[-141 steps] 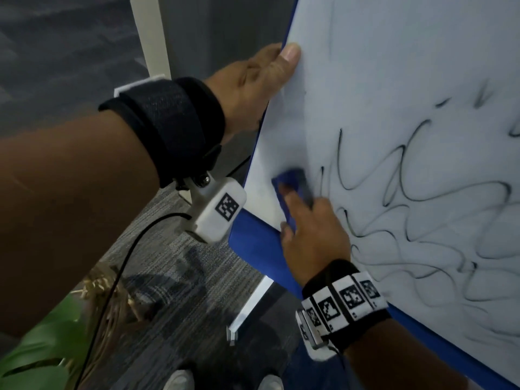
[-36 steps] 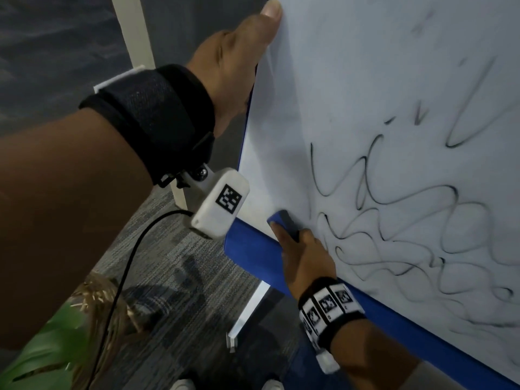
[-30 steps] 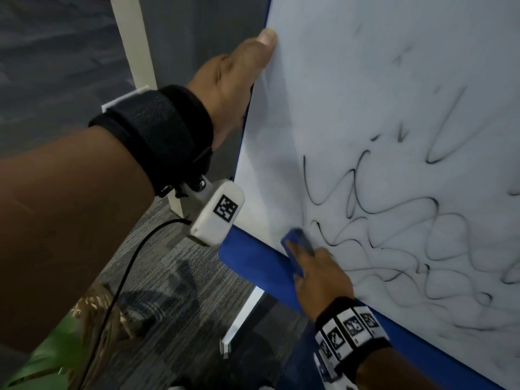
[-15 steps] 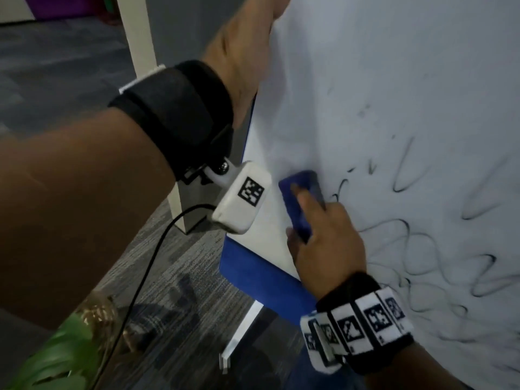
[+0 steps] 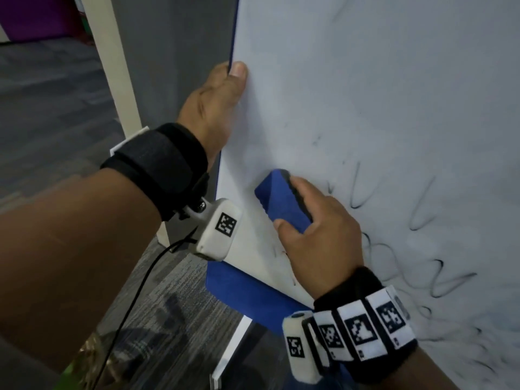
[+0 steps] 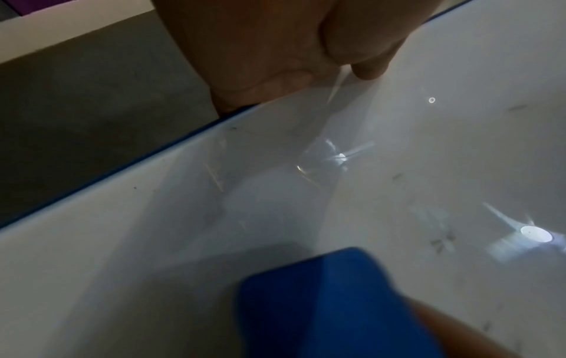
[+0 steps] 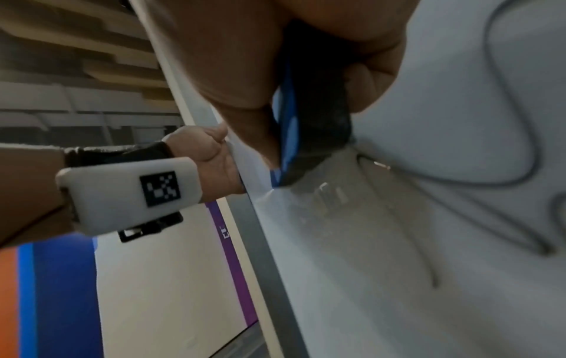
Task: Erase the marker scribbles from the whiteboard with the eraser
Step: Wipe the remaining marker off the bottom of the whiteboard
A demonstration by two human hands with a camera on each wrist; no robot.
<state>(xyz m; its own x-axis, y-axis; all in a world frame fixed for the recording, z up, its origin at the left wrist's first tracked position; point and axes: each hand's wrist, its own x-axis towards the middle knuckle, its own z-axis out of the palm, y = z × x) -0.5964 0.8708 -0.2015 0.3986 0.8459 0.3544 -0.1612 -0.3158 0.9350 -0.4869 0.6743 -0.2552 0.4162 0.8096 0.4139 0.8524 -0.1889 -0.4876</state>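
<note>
Pressing flat on the whiteboard (image 5: 365,80), the blue eraser (image 5: 281,198) is held by the right hand (image 5: 318,237). The eraser is pinched between the thumb on its near side and the fingers on its far side. Its dark felt face is laid against the white surface, as is seen in the right wrist view. The eraser is placed near the board's left edge, a little above the blue bottom frame (image 5: 247,291).

Black marker scribbles (image 5: 422,249) are seen to the right of the eraser, running as wavy loops down toward the bottom frame. Only faint grey smudges are seen on the part of the board above the eraser.

The board's left edge is gripped by the left hand (image 5: 216,108). The thumb is laid flat on the white front, and the other fingers are wrapped behind the edge, where they are hidden. The two hands are kept well apart.

Grey carpet (image 5: 56,122) is seen below the board, and a green leaf (image 5: 66,378) is seen at the bottom left corner.
</note>
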